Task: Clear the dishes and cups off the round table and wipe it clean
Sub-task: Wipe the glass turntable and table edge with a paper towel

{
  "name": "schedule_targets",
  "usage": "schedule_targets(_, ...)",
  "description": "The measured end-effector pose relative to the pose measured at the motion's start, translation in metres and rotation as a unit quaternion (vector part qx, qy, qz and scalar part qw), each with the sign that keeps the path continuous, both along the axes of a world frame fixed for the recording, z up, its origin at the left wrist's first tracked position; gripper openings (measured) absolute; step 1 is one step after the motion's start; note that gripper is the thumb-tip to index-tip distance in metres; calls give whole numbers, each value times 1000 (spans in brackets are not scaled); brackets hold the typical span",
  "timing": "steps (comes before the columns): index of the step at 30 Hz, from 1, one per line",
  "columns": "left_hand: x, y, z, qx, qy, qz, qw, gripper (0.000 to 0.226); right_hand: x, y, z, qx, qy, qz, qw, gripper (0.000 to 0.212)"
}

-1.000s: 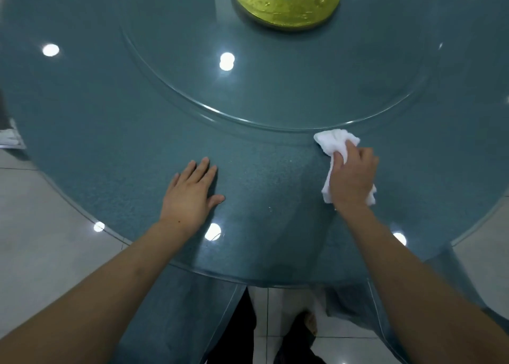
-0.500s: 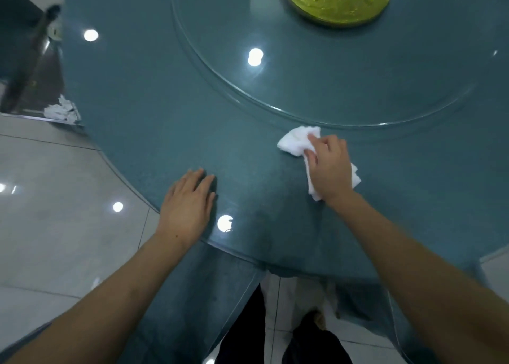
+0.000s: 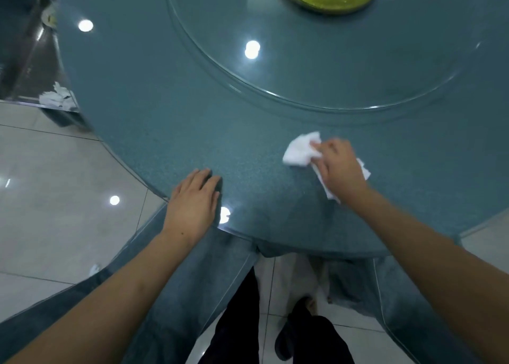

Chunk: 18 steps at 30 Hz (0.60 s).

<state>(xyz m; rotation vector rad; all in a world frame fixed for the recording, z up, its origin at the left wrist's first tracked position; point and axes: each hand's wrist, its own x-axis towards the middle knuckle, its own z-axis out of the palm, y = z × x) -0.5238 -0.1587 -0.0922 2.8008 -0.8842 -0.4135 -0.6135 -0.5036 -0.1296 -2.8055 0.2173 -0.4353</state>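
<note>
So we've got our right hand (image 3: 340,168) bunched around the white cloth (image 3: 300,151), pressing it onto the round table (image 3: 170,121) at centre right to wipe. Our left hand (image 3: 192,201) lies flat, fingers straight, near the lower edge, probably for balance.

table (image 3: 170,132): speckled teal | cloth (image 3: 298,151): white | hub (image 3: 327,1): yellow-green | floor tiles (image 3: 55,187): pale grey

The round teal-green table (image 3: 170,132) has a glossy speckled top with ceiling lights mirrored in it — a clear glass turntable (image 3: 316,69) lies on its middle. A crumpled white paper napkin (image 3: 298,151) lies pressed flat on the top, just outside the turntable's rim.
</note>
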Motion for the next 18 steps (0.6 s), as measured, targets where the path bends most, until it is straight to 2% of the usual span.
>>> schedule_targets(2, -10, -6, -2, -4, -2, -5, 1000, 37, 23, 12, -9, 42, -8, -195, 980, 35)
schedule_targets(3, -14, -8, -3, -2, 0, -3, 1000, 36, 27, 36, -14, 59, -4, -247, 967, 35)
schedule_targets(4, -19, -10, -4, 2, 4, -3, 1000, 37, 24, 64, -15, 75, -7, -245, 966, 37)
schedule_targets(6, -29, -12, -6, 9, 11, -3, 1000, 37, -10, 115, -11, 74, -7, -89, 993, 42)
schedule_targets(8, -39, -15, -6, 13, 10, 3, 1000, 37, -64, 125, -5, 71, 11, 104, 992, 44)
schedule_targets(10, -48, -21, -6, 8, 10, 8, 1000, 38, -97, 86, -2, 46, 25, 203, 978, 44)
schedule_targets(11, -52, -26, -6, 6, 13, 7, 1000, 38, -102, 56, -4, 37, 30, 198, 979, 43)
schedule_targets(12, -57, -30, -7, 5, 16, 2, 1000, 37, -103, 25, -6, 20, 20, 145, 989, 41)
schedule_targets(14, -67, -38, -9, 3, 22, -5, 1000, 37, -98, -34, -2, -9, 1, -47, 999, 40)
schedule_targets(16, -79, -45, -10, 6, 27, -10, 1000, 37, -91, -59, -3, 30, -17, -245, 969, 40)
schedule_targets(18, -90, -50, -10, 10, 33, -6, 999, 38, -77, -24, -6, 58, 0, -360, 931, 37)
